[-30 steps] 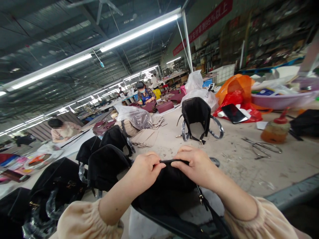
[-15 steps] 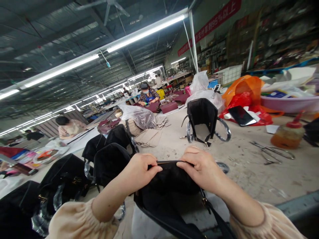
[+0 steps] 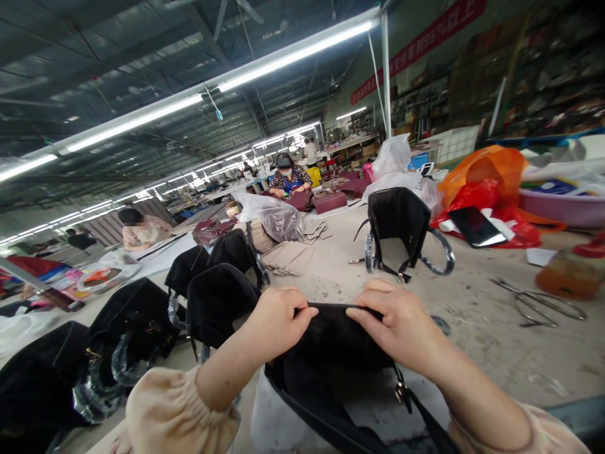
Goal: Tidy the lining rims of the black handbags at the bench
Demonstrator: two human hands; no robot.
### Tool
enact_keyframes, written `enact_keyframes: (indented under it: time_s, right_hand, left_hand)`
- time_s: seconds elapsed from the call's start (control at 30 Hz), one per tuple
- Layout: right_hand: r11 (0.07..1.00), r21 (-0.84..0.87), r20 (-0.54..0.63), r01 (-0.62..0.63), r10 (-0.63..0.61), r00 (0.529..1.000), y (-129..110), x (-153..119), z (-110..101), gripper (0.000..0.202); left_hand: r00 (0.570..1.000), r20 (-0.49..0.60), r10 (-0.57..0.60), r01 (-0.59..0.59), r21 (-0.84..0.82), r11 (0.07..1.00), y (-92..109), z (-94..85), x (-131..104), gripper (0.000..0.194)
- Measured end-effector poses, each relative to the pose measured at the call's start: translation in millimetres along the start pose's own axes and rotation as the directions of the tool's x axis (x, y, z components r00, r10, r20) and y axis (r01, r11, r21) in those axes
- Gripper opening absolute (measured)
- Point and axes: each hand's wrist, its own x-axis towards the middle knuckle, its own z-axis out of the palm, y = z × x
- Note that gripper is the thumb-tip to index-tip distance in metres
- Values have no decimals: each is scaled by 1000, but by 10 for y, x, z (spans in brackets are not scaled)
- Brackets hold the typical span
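Note:
A black handbag (image 3: pixel 331 384) lies open in front of me, its mouth toward me. My left hand (image 3: pixel 283 318) pinches the bag's far top edge between thumb and fingers. A short way to the right, my right hand (image 3: pixel 392 318) grips the same edge, with a stretch of rim showing between the two thumbs. On the bag's right side hangs a strap with a gold-coloured buckle (image 3: pixel 401 392). The fingertips behind the rim are hidden. Under the bag is a pale, whitish slab (image 3: pixel 271 419).
Several black bags (image 3: pixel 220 302) stand at the left, handles wrapped in clear plastic. Another black bag (image 3: pixel 399 221) stands ahead. At right are scissors (image 3: pixel 536 302), a bottle of amber liquid (image 3: pixel 570 274) and a phone (image 3: pixel 477 227). Beige card pieces (image 3: pixel 288 257) lie behind; a co-worker (image 3: pixel 289 176) sits farther off.
The whole view has shifted slightly, so things appear farther right. Both hands keep their hold on the rim, and its edge now looks flatter and darker between the thumbs.

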Motion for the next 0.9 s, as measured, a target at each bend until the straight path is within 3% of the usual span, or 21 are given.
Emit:
enact_keyframes:
  time_s: [0.27, 0.47, 0.67, 0.9]
  right_hand:
    - [977, -204, 28, 56, -52, 998, -150, 49, 14, 11]
    - [923, -383, -43, 44, -66, 997, -292, 105, 165, 19]
    - [913, -400, -69, 77, -113, 991, -281, 103, 184, 17]
    - [920, -388, -66, 51, -83, 994, -276, 43, 91, 17]
  left_hand:
    - [1000, -18, -3, 3, 9, 1000, 9, 30, -13, 28]
    - [1000, -16, -7, 6, -31, 999, -13, 23, -18, 27]
    - [989, 72, 132, -117, -180, 977, -50, -80, -74, 17]
    - [990, 76, 118, -110, -108, 988, -63, -179, -74, 14]
